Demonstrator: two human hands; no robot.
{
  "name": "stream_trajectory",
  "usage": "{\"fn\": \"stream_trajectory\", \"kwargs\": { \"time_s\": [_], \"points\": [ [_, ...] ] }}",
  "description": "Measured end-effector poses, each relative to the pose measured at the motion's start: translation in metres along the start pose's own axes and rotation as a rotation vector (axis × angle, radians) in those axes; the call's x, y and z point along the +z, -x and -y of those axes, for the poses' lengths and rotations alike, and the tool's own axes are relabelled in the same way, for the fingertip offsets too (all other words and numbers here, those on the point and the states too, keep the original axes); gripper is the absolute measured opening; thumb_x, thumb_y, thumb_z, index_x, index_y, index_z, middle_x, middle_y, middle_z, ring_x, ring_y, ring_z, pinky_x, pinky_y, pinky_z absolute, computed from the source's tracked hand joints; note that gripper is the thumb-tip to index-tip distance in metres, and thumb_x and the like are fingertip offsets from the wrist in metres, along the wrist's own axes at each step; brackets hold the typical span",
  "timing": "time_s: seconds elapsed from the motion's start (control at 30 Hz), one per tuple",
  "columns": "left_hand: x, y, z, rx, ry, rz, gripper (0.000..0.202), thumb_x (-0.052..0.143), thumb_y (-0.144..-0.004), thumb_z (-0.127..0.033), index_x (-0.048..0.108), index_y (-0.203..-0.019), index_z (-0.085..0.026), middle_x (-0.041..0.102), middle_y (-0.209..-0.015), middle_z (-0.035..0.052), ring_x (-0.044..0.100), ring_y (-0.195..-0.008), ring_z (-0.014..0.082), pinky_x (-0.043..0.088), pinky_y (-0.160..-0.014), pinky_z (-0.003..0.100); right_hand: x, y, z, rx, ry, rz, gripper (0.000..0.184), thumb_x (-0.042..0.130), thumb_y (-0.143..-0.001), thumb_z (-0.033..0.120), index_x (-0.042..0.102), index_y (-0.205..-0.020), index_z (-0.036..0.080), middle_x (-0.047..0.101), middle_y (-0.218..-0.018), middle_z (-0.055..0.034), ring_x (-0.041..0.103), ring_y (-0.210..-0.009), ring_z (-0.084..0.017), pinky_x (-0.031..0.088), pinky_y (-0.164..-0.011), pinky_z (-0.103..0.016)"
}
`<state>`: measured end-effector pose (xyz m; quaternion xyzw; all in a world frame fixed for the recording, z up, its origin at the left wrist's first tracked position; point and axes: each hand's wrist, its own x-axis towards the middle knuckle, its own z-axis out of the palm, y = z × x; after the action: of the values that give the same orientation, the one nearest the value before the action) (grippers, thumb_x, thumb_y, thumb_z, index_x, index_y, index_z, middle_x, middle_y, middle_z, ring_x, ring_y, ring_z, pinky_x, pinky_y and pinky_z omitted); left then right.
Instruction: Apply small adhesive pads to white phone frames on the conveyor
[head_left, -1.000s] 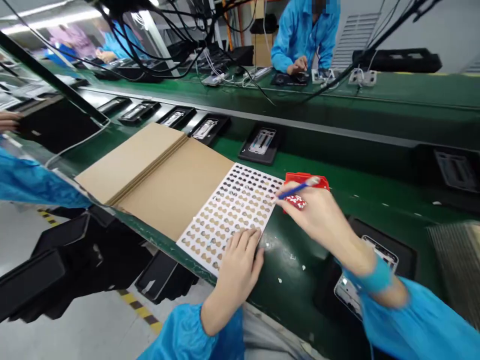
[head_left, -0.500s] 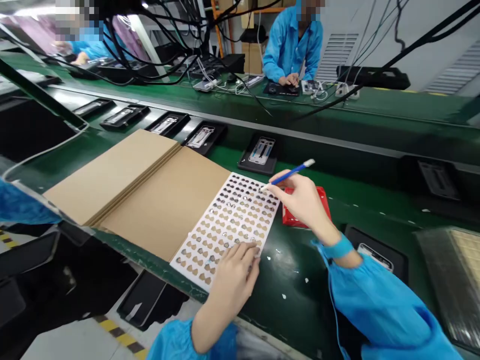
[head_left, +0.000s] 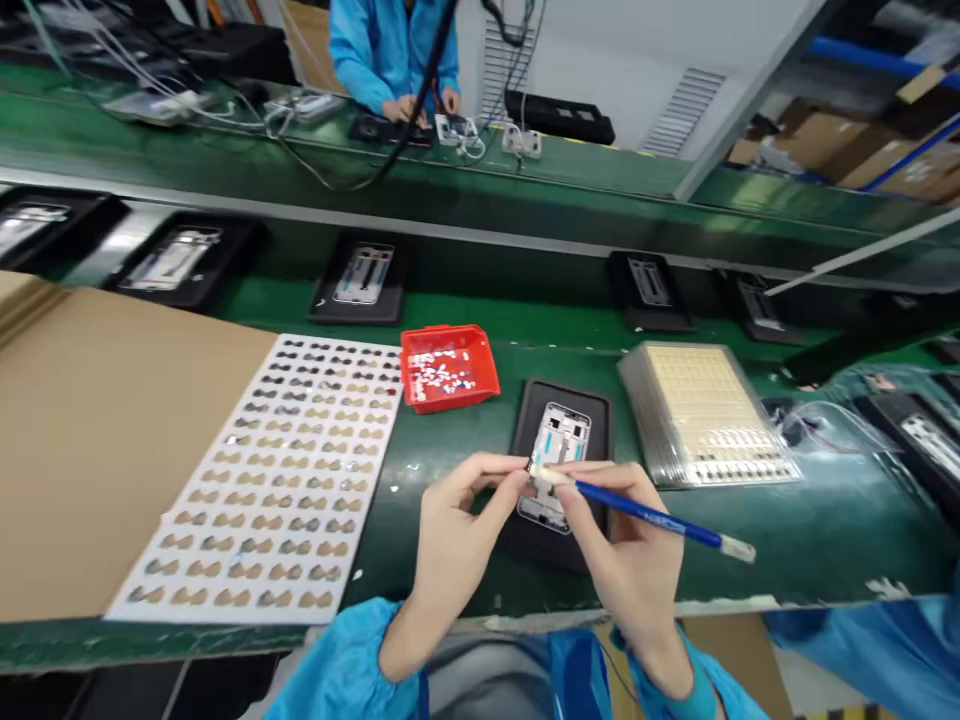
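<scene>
Both hands meet over a black moulded carrier tray [head_left: 564, 405] that sits on the green conveyor bench [head_left: 465, 440] right in front of the person, close to the near edge. In the tray lies a silvery phone frame with blue inner parts [head_left: 559, 440]. The right hand [head_left: 622, 560] pinches a slim blue pen-like tool with pale tips [head_left: 645, 515] low on its shaft, like a pencil, so the near tip lands on the lower part of the frame; I judge this grip is for fine control. The left hand [head_left: 457, 535] comes in from the other side, thumb and forefinger pressed together at that same tip, seemingly steadying something tiny there, too small to make out.

A red plastic bin of small white pieces [head_left: 448, 367] stands just beyond the tray, within easy reach. A white perforated sheet of tan heart-shaped pads [head_left: 277, 480] lies to the left on brown cardboard [head_left: 97, 430]. A stack of clear film sheets [head_left: 705, 415] sits to the right, near the tool's far end. Bare green belt between tray and sheet leaves room for the left wrist.
</scene>
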<state>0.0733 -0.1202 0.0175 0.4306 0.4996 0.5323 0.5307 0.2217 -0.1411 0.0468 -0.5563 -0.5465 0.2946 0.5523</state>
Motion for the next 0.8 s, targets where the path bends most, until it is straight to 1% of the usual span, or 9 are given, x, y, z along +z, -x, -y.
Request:
{"fn": "stream_trajectory", "kwargs": {
  "time_s": [0.1,0.2,0.33,0.4,0.43,0.5,0.6,0.67,0.8],
  "points": [
    [0.002,0.000,-0.003,-0.021,-0.023,0.110,0.016,0.076,-0.090,-0.037,0.079,-0.086,-0.022,0.082,-0.073,0.0014,0.082,-0.069,0.0205,0.067,-0.068,0.027,-0.016,0.001,-0.007,0.052,-0.037,0.022,0.017,0.083,-0.097,0.034,0.071,-0.089,0.026,0.085,-0.091,-0.0049,0.084,-0.088,-0.025,0.071,-0.083,-0.038],
    [-0.013,-0.015,-0.016,0.080,-0.199,0.181,0.018,0.070,-0.096,-0.036,0.074,-0.084,-0.024,0.082,-0.074,0.0003,0.081,-0.070,0.0199,0.065,-0.066,0.027,-0.035,-0.019,-0.022,0.153,-0.043,0.087,0.023,0.083,-0.096,0.044,0.074,-0.087,0.025,0.084,-0.089,-0.0061,0.084,-0.086,-0.025,0.070,-0.080,-0.037],
    [-0.052,-0.064,-0.026,0.516,-0.715,0.078,0.019,0.060,-0.102,-0.035,0.072,-0.091,-0.025,0.082,-0.089,0.0026,0.080,-0.083,0.0224,0.064,-0.075,0.033,-0.051,-0.057,-0.055,0.157,0.076,0.045,0.035,0.083,-0.092,0.057,0.073,-0.089,0.024,0.085,-0.096,-0.0085,0.084,-0.093,-0.027,0.070,-0.086,-0.041],
    [-0.070,-0.094,-0.023,0.699,-0.990,0.086,0.027,0.050,-0.105,-0.034,0.072,-0.093,-0.024,0.081,-0.098,0.0068,0.078,-0.088,0.0252,0.062,-0.079,0.037,-0.051,-0.071,-0.070,0.117,0.149,0.056,0.038,0.079,-0.094,0.060,0.070,-0.088,0.024,0.085,-0.097,-0.0093,0.084,-0.094,-0.028,0.071,-0.086,-0.042],
    [-0.078,-0.107,-0.019,0.749,-1.107,0.111,0.031,0.045,-0.106,-0.032,0.072,-0.094,-0.023,0.080,-0.101,0.0089,0.077,-0.088,0.0264,0.060,-0.079,0.038,-0.050,-0.075,-0.076,0.104,0.191,0.072,0.038,0.077,-0.095,0.061,0.068,-0.087,0.025,0.085,-0.095,-0.0090,0.084,-0.092,-0.028,0.071,-0.084,-0.041],
    [-0.089,-0.126,-0.011,0.785,-1.285,0.177,0.037,0.039,-0.108,-0.030,0.073,-0.095,-0.023,0.078,-0.101,0.0113,0.075,-0.087,0.0284,0.057,-0.075,0.039,-0.048,-0.081,-0.085,0.085,0.284,0.111,0.036,0.074,-0.096,0.060,0.065,-0.086,0.026,0.083,-0.085,-0.0073,0.084,-0.083,-0.028,0.071,-0.078,-0.041],
    [-0.096,-0.138,-0.004,0.818,-1.429,0.180,0.042,0.042,-0.112,-0.037,0.072,-0.087,-0.022,0.073,-0.083,0.0097,0.071,-0.076,0.0291,0.052,-0.068,0.039,-0.046,-0.084,-0.091,0.043,0.430,0.132,0.029,0.072,-0.096,0.054,0.063,-0.088,0.028,0.083,-0.079,-0.0061,0.083,-0.074,-0.029,0.070,-0.073,-0.041],
    [-0.097,-0.139,-0.002,0.848,-1.443,0.145,0.043,0.042,-0.114,-0.039,0.073,-0.088,-0.022,0.073,-0.081,0.0095,0.070,-0.075,0.0292,0.052,-0.070,0.039,-0.046,-0.085,-0.093,0.005,0.511,0.136,0.024,0.072,-0.097,0.048,0.064,-0.088,0.028,0.084,-0.080,-0.0063,0.083,-0.074,-0.029,0.069,-0.072,-0.041],
    [-0.093,-0.133,-0.001,0.857,-1.391,0.119,0.034,0.042,-0.113,-0.031,0.075,-0.108,-0.022,0.075,-0.092,0.0098,0.071,-0.084,0.0294,0.054,-0.080,0.041,-0.046,-0.087,-0.094,-0.041,0.638,0.150,0.018,0.073,-0.097,0.041,0.066,-0.088,0.027,0.084,-0.079,-0.0056,0.083,-0.072,-0.029,0.066,-0.067,-0.038]
  ]
}}
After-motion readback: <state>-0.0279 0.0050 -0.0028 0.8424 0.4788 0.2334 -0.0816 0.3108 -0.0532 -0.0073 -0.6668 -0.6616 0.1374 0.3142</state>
